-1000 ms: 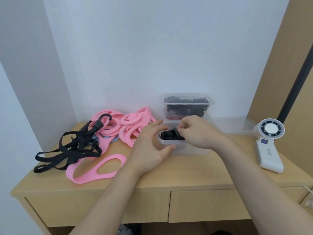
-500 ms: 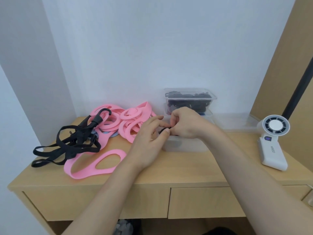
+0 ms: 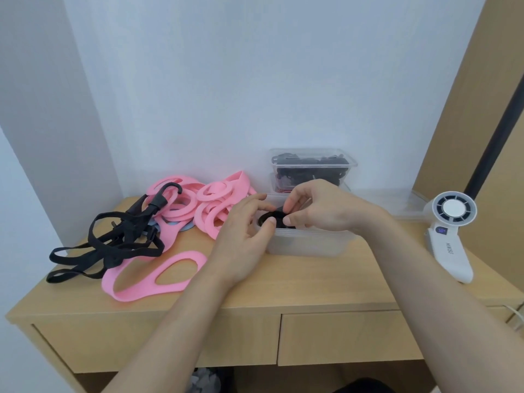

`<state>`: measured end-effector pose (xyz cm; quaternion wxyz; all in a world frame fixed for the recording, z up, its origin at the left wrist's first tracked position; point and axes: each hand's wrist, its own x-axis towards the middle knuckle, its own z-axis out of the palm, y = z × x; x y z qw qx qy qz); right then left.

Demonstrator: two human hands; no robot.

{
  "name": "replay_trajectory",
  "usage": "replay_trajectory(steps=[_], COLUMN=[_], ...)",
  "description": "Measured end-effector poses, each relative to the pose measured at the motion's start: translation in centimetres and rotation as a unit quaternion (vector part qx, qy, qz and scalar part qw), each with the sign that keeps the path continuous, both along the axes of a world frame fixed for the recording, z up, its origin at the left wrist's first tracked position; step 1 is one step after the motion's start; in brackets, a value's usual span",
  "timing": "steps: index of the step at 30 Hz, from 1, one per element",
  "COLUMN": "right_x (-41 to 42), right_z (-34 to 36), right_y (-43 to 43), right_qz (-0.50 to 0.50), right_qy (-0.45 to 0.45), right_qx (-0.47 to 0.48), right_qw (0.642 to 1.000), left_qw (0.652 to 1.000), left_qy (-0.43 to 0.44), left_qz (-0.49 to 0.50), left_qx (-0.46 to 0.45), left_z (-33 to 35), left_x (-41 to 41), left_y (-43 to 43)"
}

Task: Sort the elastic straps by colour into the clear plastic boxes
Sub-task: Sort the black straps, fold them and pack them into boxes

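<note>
Fingers [image 3: 268, 223] of left hand [image 3: 243, 246] and right hand [image 3: 321, 212] pinch black strap [image 3: 274, 216] | clear box [image 3: 310, 243] interior mostly hidden

We only get hands and forearms in frame. Left hand [image 3: 243, 245] and right hand [image 3: 320, 211] are both bare, with nails short and plain where we can see them. Left forearm [image 3: 181, 330] and right forearm [image 3: 442, 293] are bare down to the frame edge. The dark patch [image 3: 365, 386] at bottom edge may be clothing; we can't tell.
</note>
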<state>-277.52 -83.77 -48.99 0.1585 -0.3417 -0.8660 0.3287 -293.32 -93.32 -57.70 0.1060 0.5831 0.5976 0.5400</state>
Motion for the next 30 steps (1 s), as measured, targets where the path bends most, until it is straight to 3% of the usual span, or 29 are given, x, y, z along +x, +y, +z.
replay_trajectory(steps=[19, 30], right_x=[3.1, 2.4], right_z=[-0.4, -0.8], right_y=[-0.6, -1.2], right_qz=[-0.079, -0.067], right_qy=[0.111, 0.098], right_qx=[0.05, 0.079], right_qw=[0.989, 0.99], left_qw=[1.0, 1.0], left_qy=[0.004, 0.004], left_qz=[-0.024, -0.007], left_qx=[0.016, 0.008], left_z=[-0.2, -0.4], left_x=[-0.3, -0.4], left_y=[-0.1, -0.1])
